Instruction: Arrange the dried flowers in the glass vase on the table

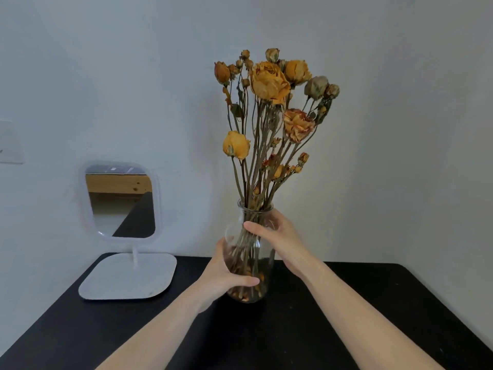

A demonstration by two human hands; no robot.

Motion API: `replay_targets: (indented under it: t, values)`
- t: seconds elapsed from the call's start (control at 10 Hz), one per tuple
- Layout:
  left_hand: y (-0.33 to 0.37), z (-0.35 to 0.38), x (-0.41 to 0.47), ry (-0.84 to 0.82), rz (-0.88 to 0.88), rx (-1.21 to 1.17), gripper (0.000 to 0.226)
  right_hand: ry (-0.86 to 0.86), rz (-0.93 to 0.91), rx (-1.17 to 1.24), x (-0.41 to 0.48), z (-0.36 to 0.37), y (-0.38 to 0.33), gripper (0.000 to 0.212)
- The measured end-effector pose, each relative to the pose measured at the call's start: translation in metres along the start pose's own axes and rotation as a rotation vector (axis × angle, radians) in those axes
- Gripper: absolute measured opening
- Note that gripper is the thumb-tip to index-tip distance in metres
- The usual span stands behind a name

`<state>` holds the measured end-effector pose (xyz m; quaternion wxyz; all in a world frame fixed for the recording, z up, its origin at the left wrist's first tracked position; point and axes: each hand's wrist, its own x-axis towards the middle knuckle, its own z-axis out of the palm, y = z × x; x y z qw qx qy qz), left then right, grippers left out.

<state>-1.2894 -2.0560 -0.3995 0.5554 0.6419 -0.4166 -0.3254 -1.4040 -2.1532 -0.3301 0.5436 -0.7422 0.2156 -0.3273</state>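
Note:
A clear glass vase (260, 253) stands on the black table (333, 311), near its far edge by the wall. A bunch of dried orange-yellow flowers (269, 81) rises from its neck, stems packed together, with fallen petals at the bottom of the glass. My left hand (226, 273) wraps the lower left side of the vase, thumb across its front. My right hand (277, 236) grips the neck and shoulder from the right, thumb in front.
A white-framed table mirror (121, 201) on a flat white base (128, 276) stands left of the vase at the table's back. A pale wall runs close behind. A white wall plate (10, 145) sits at far left.

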Motion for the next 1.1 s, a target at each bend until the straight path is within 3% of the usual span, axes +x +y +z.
replay_targets:
  t: [1.0,1.1]
  values:
    - [-0.025,0.006,0.057,-0.008,-0.076,-0.113,0.132,-0.055,0.022,-0.026,0.047,-0.012,0.03,0.024]
    - [-0.023,0.012,0.042,0.072,-0.066,-0.044,0.128,0.0,0.049,-0.071,0.041,-0.01,0.032,0.039]
